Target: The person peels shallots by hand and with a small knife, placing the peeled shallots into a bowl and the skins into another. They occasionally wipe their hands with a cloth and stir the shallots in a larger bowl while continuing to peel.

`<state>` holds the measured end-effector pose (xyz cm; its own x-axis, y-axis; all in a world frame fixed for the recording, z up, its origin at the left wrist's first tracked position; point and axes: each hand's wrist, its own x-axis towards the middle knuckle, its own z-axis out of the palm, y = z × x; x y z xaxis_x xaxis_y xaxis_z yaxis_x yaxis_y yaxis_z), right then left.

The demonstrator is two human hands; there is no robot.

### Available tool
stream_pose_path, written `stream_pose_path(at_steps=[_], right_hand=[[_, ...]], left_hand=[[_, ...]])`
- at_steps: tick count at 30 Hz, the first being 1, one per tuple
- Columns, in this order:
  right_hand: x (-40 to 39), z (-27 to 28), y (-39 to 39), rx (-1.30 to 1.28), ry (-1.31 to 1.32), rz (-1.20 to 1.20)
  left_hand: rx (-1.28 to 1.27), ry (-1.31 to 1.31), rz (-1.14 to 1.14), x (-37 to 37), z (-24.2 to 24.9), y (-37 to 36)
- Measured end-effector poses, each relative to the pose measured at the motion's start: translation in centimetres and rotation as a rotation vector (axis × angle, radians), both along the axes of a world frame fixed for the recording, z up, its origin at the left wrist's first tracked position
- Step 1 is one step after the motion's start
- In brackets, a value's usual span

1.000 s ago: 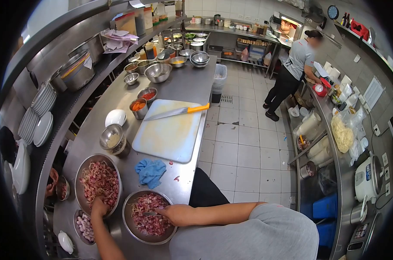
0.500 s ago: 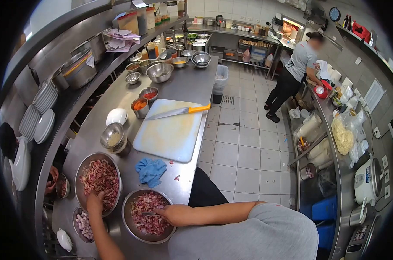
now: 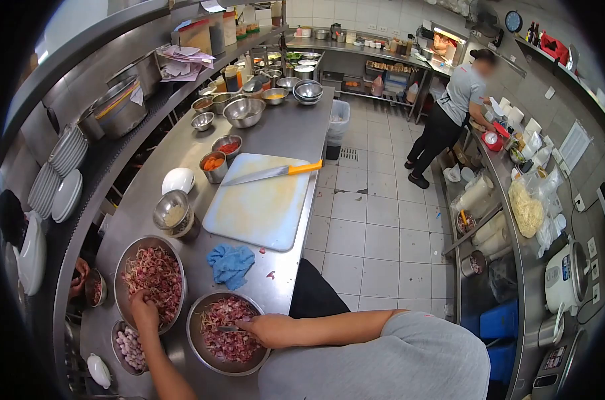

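Observation:
My left hand (image 3: 144, 310) reaches over the near rim of a large steel bowl (image 3: 122, 288). Its fingers curl at the reddish onion skins and trimmings (image 3: 154, 273) inside; whatever they pinch is hidden. My right hand (image 3: 261, 331) is closed round a small knife (image 3: 229, 328), its short metal blade pointing left over a second steel bowl (image 3: 199, 353). That bowl holds similar red-purple pieces (image 3: 228, 313). Left of it, partly behind my left forearm, a smaller bowl (image 3: 118, 357) contains pale pinkish peeled shallots (image 3: 130, 348).
A blue cloth (image 3: 230, 265) lies beside a white cutting board (image 3: 256, 213) bearing a yellow-handled knife (image 3: 276, 173). Another person's hand (image 3: 80, 277) is near a small bowl (image 3: 96, 288) at left. A co-worker (image 3: 459, 100) stands at the right counter. Plates (image 3: 66, 193) line the left shelf.
My left hand has shifted slightly left and up over the large bowl. My right hand and the small knife stay almost where they were.

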<state>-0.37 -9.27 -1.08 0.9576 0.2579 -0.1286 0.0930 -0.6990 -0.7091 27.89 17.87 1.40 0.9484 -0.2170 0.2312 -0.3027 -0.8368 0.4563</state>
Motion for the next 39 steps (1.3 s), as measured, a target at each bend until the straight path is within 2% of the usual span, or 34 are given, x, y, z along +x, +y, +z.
stream_pose_path(at_steps=[8, 9, 12, 16, 18, 22, 28, 30, 31, 33, 34, 36, 39], right_hand=[[-0.4, 0.7, -0.4, 0.028, -0.010, 0.013], [-0.3, 0.4, -0.3, 0.027, -0.002, 0.013], [-0.4, 0.4, -0.3, 0.030, 0.002, 0.010], [-0.3, 0.4, -0.2, 0.022, 0.019, -0.026], [-0.2, 0.5, -0.3, 0.022, 0.031, -0.026], [-0.2, -0.4, 0.0, 0.012, 0.001, -0.022], [-0.3, -0.2, -0.2, 0.010, 0.035, -0.001], [-0.3, 0.0, -0.2, 0.020, 0.033, -0.001], [-0.3, 0.1, -0.2, 0.031, 0.029, -0.003], [-0.2, 0.8, -0.4, 0.048, 0.032, -0.017], [-0.2, 1.1, -0.5, 0.066, 0.031, -0.036], [-0.1, 1.3, -0.6, 0.062, 0.039, -0.053], [-0.2, 1.8, -0.6, 0.055, 0.047, -0.073]], left_hand=[[-0.043, -0.099, -0.004, -0.7, -0.5, -0.4], [-0.013, -0.163, -0.011, -1.3, 0.1, -0.9], [-0.040, -0.110, 0.018, -4.1, 3.2, -3.0], [0.034, 0.023, 0.006, -2.4, 1.5, -1.6], [-0.010, -0.163, -0.080, -2.1, 0.5, -1.2], [-0.032, -0.055, -0.034, -2.6, 0.6, -1.2], [-0.096, -0.096, -0.196, -5.3, 0.1, -1.6], [-0.303, 0.146, -0.077, -6.9, 0.7, -2.3], [-0.305, 0.147, -0.074, -7.2, 0.5, -2.2], [-0.611, 0.437, 0.006, -7.8, 0.2, -1.8], [-0.610, 0.439, 0.010, -8.9, 0.5, -2.1], [-0.818, 0.330, -0.066, -11.3, 1.0, -3.0], [-0.763, 0.429, -0.120, -12.4, -0.5, -1.3]])
